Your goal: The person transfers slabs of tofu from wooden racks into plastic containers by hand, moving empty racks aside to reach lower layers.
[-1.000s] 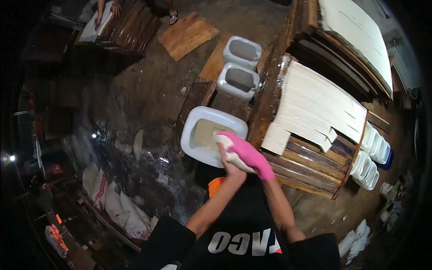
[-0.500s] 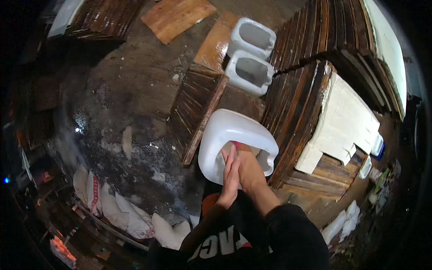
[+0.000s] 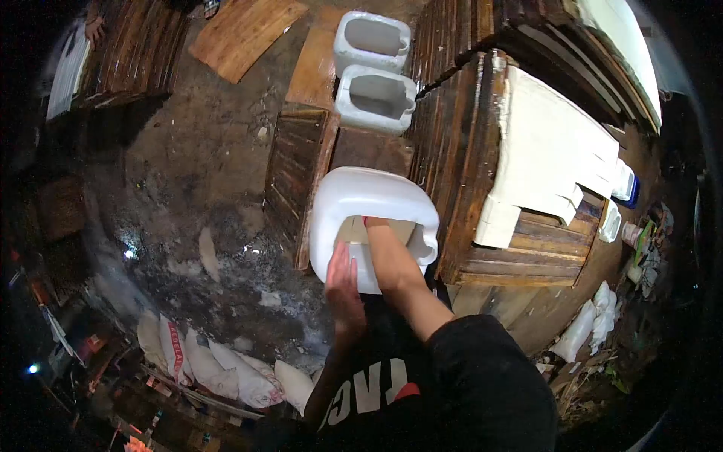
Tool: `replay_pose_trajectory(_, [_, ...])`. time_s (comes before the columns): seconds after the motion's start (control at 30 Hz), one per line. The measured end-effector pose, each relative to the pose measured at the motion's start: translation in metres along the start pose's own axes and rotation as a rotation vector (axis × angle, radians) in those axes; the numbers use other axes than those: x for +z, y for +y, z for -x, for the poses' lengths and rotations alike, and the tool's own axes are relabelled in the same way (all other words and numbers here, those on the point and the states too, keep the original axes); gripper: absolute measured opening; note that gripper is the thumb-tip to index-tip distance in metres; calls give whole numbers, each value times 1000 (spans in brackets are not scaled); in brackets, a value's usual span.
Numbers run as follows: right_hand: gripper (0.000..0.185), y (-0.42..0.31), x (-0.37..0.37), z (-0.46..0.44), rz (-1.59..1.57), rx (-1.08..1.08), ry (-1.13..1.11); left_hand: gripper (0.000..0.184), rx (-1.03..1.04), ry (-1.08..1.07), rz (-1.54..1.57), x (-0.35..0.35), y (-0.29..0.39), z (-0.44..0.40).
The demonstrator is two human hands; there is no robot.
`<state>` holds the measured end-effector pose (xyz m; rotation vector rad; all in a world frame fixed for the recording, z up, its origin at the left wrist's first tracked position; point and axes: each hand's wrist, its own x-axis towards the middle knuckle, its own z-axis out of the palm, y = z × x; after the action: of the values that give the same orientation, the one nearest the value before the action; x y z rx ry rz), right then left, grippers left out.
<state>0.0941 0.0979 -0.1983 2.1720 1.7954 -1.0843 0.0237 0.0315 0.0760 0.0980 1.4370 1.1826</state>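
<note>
A white plastic jerrycan with its side cut open (image 3: 329,218) stands right in front of me, with a pale content inside that I cannot make out. My right arm reaches through the opening, and my right hand (image 3: 376,223) is mostly hidden under the far rim. A small red bit shows at the wrist; whether it is a band or part of a held thing, I cannot tell. My left hand (image 3: 343,290) is at the near left edge of the opening, fingers stretched out and holding nothing.
Two more cut jerrycans (image 3: 367,117) stand beyond, beside stacked wooden trays (image 3: 463,151) topped with a cream slab (image 3: 542,135). A slatted wooden tray (image 3: 294,169) leans at left. Filled sacks (image 3: 226,369) line the lower left. Another person's hand (image 3: 94,30) is at the upper left.
My right arm has gone deeper into the jerrycan. My left hand has come away from the right wrist, toward the left. The view has shifted, and another person's hand has appeared.
</note>
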Motion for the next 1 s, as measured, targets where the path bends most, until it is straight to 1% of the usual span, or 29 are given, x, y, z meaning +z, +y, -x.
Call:
replay_pose_trajectory(0.07, [24, 0, -1, -3, 52, -7, -8, 48, -11, 101, 54, 17, 10, 27])
replay_pose_trajectory(0.13, [24, -3, -11, 2, 126, -56, -53, 47, 51, 124, 170, 8, -9, 20])
replay_pose_trajectory(0.17, [24, -12, -21, 15, 175, -99, -86, 47, 114, 157, 121, 13, -5, 24])
replay_pose_trajectory(0.2, [24, -13, -32, 30, 214, -213, -143, 47, 163, 167, 84, 22, -6, 25])
replay_pose_trajectory(0.23, [24, -13, -51, 50, 263, -336, -198, 47, 259, 161, 93, 26, -7, 23])
replay_pose_trajectory(0.27, [24, -8, -83, 80, 76, -423, -246, 46, 355, 155, 106, 32, -10, 21])
replay_pose_trajectory(0.33, [26, 24, -191, 156, -809, -450, -307, 46, 474, 198, 61, 61, -7, 31])
replay_pose_trajectory(0.4, [27, 101, -278, 192, -843, -489, 279, 42, 522, 128, 44, 99, -20, 39])
replay_pose_trajectory(0.43, [32, 164, -301, 180, -705, -463, 543, 40, 559, 105, 32, 114, -26, 43])
replay_pose_trajectory(0.47, [39, 227, -324, 169, -554, -385, 801, 39, 527, 64, 46, 133, -38, 46])
replay_pose_trajectory(0.5, [42, 272, -349, 164, -1012, 205, 645, 39, 502, 35, 48, 149, -51, 54])
replay_pose_trajectory(0.53, [43, 311, -356, 137, -573, 252, 1134, 38, 477, 7, 49, 165, -63, 62])
replay_pose_trajectory(0.57, [44, 338, -339, 107, -170, 374, 1139, 37, 468, -13, 47, 180, -75, 72])
replay_pose_trajectory(0.6, [45, 356, -330, 87, 239, 482, 1108, 35, 457, -25, 48, 193, -87, 85])
replay_pose_trajectory(0.67, [45, 317, -343, 76, -216, 151, 1079, 36, 438, -70, 42, 216, -105, 100])
replay_pose_trajectory(0.7, [44, 303, -353, 78, -513, 106, 994, 36, 436, -88, 37, 222, -113, 108])
replay_pose_trajectory(0.77, [44, 311, -366, 75, -1013, 66, 937, 36, 396, -97, 20, 233, -122, 121])
replay_pose_trajectory(0.8, [44, 317, -373, 71, -1261, 44, 885, 36, 419, -101, 15, 236, -121, 126])
replay_pose_trajectory(0.83, [44, 337, -382, 56, -1419, 179, 730, 36, 441, -106, 10, 238, -119, 129])
replay_pose_trajectory(0.87, [46, 370, -383, 54, -1733, -102, 298, 36, 452, -101, 12, 237, -122, 135])
replay_pose_trajectory(0.93, [47, 364, -418, 77, -1919, -25, -181, 36, 465, -67, 24, 231, -127, 135])
replay_pose_trajectory(0.97, [47, 358, -424, 78, -1845, -127, -208, 37, 465, -60, 23, 230, -126, 132])
replay_pose_trajectory(1.0, [46, 357, -428, 78, -1872, -137, -288, 38, 456, -53, 19, 228, -128, 130])
